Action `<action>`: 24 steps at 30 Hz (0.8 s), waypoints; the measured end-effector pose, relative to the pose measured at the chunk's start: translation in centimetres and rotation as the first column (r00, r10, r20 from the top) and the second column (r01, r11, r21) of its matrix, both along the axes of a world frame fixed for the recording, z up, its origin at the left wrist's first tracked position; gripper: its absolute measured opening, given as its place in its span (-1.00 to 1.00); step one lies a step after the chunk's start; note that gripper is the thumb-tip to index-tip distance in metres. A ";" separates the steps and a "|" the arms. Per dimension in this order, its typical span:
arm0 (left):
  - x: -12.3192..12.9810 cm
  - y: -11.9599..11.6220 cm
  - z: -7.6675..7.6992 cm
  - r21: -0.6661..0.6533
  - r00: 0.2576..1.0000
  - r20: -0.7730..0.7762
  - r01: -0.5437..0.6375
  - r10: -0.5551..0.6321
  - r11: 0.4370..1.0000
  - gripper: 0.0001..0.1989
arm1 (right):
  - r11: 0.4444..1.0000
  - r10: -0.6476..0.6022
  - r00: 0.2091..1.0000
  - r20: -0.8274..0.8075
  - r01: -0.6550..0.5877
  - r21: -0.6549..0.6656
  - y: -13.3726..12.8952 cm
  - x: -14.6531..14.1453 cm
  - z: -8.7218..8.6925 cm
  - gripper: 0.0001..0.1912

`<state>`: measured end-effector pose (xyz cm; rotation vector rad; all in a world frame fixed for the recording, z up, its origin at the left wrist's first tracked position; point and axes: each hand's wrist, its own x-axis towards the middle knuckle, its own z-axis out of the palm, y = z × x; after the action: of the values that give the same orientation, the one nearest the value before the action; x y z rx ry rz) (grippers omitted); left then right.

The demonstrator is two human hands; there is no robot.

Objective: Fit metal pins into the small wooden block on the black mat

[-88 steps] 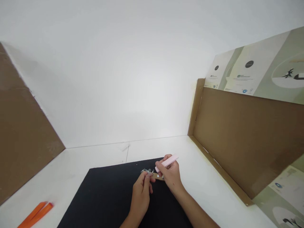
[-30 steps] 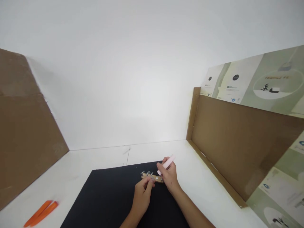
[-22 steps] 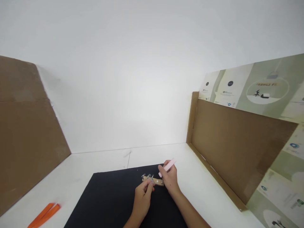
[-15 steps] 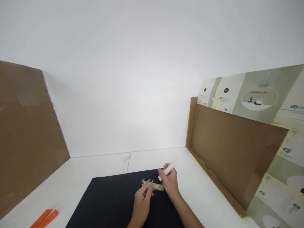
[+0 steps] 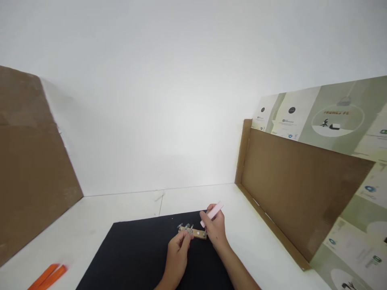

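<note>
Left hand (image 5: 177, 250) seems pinched on the bolts (image 5: 187, 228) of a wooden strip (image 5: 197, 233); fingers hide the contact. Right hand (image 5: 215, 228) clenches a pink stick (image 5: 213, 213).

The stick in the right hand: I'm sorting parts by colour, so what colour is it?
The stick is pale pink; the head view shows it best.

**Your work spot, centred on the mat**
A mat (image 5: 136, 257) lies at bottom centre of the frame on a table (image 5: 90, 237). On it sits a bolted wooden strip (image 5: 195, 233), with your left hand (image 5: 177, 253) at its left end and your right hand (image 5: 215, 227) at its right end, holding a stick (image 5: 213, 213). 2 pry tools (image 5: 46, 277) lie left of the mat at lower left. A left cardboard panel (image 5: 30, 169) stands at far left and a right cardboard panel (image 5: 302, 193) at right, under printed sheets (image 5: 314, 117). A wall (image 5: 151, 100) rises behind the table.
</note>
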<state>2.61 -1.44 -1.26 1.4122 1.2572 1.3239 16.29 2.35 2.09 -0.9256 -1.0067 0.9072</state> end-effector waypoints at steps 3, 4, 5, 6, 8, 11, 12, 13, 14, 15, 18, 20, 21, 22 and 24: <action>0.0 -0.2 0.5 0.023 1.000 0.005 0.008 -0.008 1.000 -0.47 | 1.000 0.019 1.000 0.002 -0.019 -0.009 -0.3 -0.1 0.5 -0.65; 0.0 -0.2 0.6 0.020 1.000 0.008 0.009 -0.009 1.000 -0.49 | 1.000 0.022 1.000 0.001 -0.022 -0.013 -0.5 -0.2 0.6 -0.65; 0.1 -0.2 0.7 0.015 1.000 0.009 0.010 -0.011 1.000 -0.51 | 0.999 0.028 1.000 0.003 -0.027 -0.019 -0.6 -0.3 0.7 -0.64; 0.1 -0.2 0.7 0.010 1.000 0.008 0.014 -0.014 1.000 -0.53 | 0.999 0.029 1.000 0.007 -0.029 -0.025 -0.7 -0.4 0.7 -0.64; 0.2 -0.2 0.7 0.005 1.000 0.001 0.027 -0.027 1.000 -0.59 | 0.999 0.031 0.999 0.021 -0.030 -0.033 -1.0 -0.5 0.8 -0.65; 0.4 -0.3 0.8 0.012 0.999 -0.023 0.044 -0.043 0.999 -0.65 | 0.999 0.015 0.999 0.029 -0.014 -0.033 -1.3 -0.5 1.1 -0.66; 0.4 -0.4 0.8 0.013 0.998 -0.031 0.046 -0.045 0.999 -0.66 | 0.999 0.005 1.000 0.026 -0.004 -0.035 -1.4 -0.4 1.1 -0.66; 0.4 -0.4 0.9 0.012 0.998 -0.035 0.049 -0.049 0.999 -0.67 | 0.999 -0.007 1.000 0.022 0.008 -0.035 -1.4 -0.4 1.2 -0.65; 0.4 -0.5 0.9 0.011 0.998 -0.034 0.053 -0.053 0.999 -0.68 | 0.999 -0.019 1.000 0.023 0.019 -0.035 -1.4 -0.3 1.2 -0.65; 0.4 -0.5 1.0 0.009 0.998 -0.032 0.056 -0.056 0.998 -0.69 | 0.999 -0.030 0.999 0.027 0.031 -0.033 -1.3 -0.2 1.2 -0.65; 0.4 -0.6 1.1 0.012 0.997 -0.027 0.067 -0.067 0.998 -0.70 | 0.998 -0.052 0.998 0.038 0.053 -0.026 -1.2 -0.1 1.1 -0.65; 0.4 -0.6 1.2 0.014 0.997 -0.026 0.073 -0.073 0.997 -0.70 | 0.998 -0.050 0.998 0.035 0.051 -0.026 -1.2 0.0 1.1 -0.66; 0.4 -0.6 1.2 0.013 0.997 -0.026 0.075 -0.075 0.997 -0.70 | 0.998 -0.047 0.998 0.033 0.048 -0.028 -1.3 0.0 1.1 -0.66; 0.4 -0.6 1.2 0.009 0.997 -0.028 0.075 -0.075 0.997 -0.70 | 0.999 -0.044 0.998 0.032 0.045 -0.029 -1.3 0.0 1.1 -0.66; 0.5 -0.6 1.1 0.001 0.997 -0.034 0.075 -0.074 0.997 -0.69 | 0.998 -0.045 0.998 0.033 0.046 -0.034 -1.4 0.0 1.3 -0.65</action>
<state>3.07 -2.04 -0.14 1.4745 1.2133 1.2567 16.27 0.92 3.35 -0.9915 -0.9967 0.8765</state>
